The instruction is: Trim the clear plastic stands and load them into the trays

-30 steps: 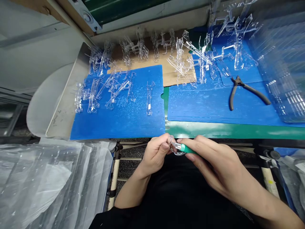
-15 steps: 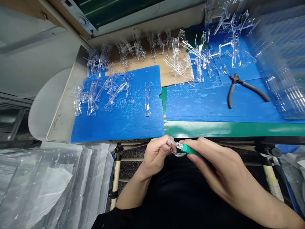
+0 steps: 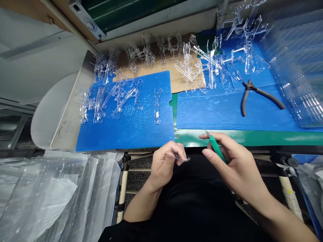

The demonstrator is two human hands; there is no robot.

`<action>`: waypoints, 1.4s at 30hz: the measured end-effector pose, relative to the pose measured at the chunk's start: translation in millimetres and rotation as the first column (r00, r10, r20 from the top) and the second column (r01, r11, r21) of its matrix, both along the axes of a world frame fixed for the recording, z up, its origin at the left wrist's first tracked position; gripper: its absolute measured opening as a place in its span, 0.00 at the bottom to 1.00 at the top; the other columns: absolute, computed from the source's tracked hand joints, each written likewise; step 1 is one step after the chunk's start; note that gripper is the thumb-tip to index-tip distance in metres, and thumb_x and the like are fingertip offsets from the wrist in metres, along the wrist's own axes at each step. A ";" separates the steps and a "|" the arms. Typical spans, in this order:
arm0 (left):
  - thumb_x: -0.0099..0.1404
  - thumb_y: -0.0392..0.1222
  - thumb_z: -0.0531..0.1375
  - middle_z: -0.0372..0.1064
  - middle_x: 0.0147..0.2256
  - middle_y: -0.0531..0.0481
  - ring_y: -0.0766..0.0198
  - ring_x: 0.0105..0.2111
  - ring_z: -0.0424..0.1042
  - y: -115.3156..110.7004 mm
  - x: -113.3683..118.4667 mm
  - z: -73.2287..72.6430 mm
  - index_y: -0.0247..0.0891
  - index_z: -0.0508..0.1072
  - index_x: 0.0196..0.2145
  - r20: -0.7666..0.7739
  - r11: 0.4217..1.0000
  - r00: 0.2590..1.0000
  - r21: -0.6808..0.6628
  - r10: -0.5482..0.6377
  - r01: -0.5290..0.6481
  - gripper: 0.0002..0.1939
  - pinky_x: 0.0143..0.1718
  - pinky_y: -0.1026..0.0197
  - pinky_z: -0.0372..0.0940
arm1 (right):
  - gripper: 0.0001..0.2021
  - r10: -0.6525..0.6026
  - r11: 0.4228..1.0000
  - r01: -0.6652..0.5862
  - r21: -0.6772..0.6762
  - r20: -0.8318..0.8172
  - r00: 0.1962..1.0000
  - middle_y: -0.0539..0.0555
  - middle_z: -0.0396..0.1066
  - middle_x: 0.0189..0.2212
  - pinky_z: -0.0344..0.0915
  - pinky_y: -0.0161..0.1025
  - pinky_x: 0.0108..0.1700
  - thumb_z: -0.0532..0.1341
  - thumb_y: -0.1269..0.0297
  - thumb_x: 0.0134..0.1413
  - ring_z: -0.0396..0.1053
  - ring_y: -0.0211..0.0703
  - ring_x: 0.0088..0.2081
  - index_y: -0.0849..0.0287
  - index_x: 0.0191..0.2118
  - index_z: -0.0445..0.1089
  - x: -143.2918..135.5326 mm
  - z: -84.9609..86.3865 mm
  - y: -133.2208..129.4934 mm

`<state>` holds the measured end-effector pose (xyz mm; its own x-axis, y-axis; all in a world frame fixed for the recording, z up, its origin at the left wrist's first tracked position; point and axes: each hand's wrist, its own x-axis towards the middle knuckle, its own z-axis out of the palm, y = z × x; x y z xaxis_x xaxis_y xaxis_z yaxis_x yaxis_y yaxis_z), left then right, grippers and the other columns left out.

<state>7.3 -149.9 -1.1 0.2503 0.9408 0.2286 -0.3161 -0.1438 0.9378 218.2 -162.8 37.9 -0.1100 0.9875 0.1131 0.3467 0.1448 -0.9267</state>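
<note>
My left hand (image 3: 165, 161) is closed around a small clear plastic part (image 3: 182, 158), most of it hidden by the fingers. To its right, my right hand (image 3: 230, 159) grips a green-handled knife (image 3: 216, 147), whose short blade points up and left, apart from the part. Both hands are just in front of the table's near edge. A single clear plastic piece (image 3: 157, 107) lies on the left blue sheet (image 3: 141, 132). Nippers with dark handles (image 3: 262, 90) rest spread on the right blue sheet (image 3: 214, 109).
Clear plastic moldings on sprues (image 3: 126, 95) lie in clusters at the left and along the back (image 3: 143, 52), partly on cardboard (image 3: 174, 79). Stacked clear trays (image 3: 302, 74) stand at the right. Plastic-wrapped sheets (image 3: 58, 188) fill the lower left.
The knife has come away from the clear part as my right hand moved right and up, its blade now turned upward. My left hand has turned the part slightly.
</note>
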 end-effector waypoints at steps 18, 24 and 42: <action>0.82 0.69 0.50 0.77 0.58 0.43 0.50 0.59 0.76 11.3 -12.9 -8.8 0.49 0.72 0.62 -0.280 0.618 0.600 0.619 0.750 -0.484 0.27 0.61 0.46 0.67 | 0.04 -0.218 0.974 0.225 -0.032 -0.414 0.884 0.47 0.69 0.29 0.61 0.39 0.35 0.76 0.66 0.61 0.64 0.38 0.31 0.54 0.36 0.82 -26.0 -37.7 -7.6; 0.86 0.42 0.54 0.83 0.43 0.44 0.57 0.44 0.81 9.3 -10.4 -0.6 0.37 0.74 0.54 -0.622 0.661 0.586 0.727 0.520 0.185 0.11 0.57 0.49 0.65 | 0.06 0.015 0.982 0.024 0.187 -0.200 0.980 0.46 0.69 0.29 0.62 0.37 0.31 0.75 0.72 0.64 0.65 0.37 0.29 0.54 0.39 0.81 -22.5 -12.8 -7.1; 0.87 0.49 0.52 0.72 0.28 0.52 0.62 0.28 0.67 13.9 -21.2 0.2 0.40 0.72 0.42 -0.486 0.619 0.609 0.785 0.627 -0.011 0.17 0.37 0.55 0.58 | 0.10 0.131 0.962 -0.209 0.177 0.371 0.919 0.53 0.73 0.38 0.67 0.37 0.33 0.57 0.65 0.81 0.73 0.39 0.30 0.58 0.56 0.76 0.1 1.8 -25.0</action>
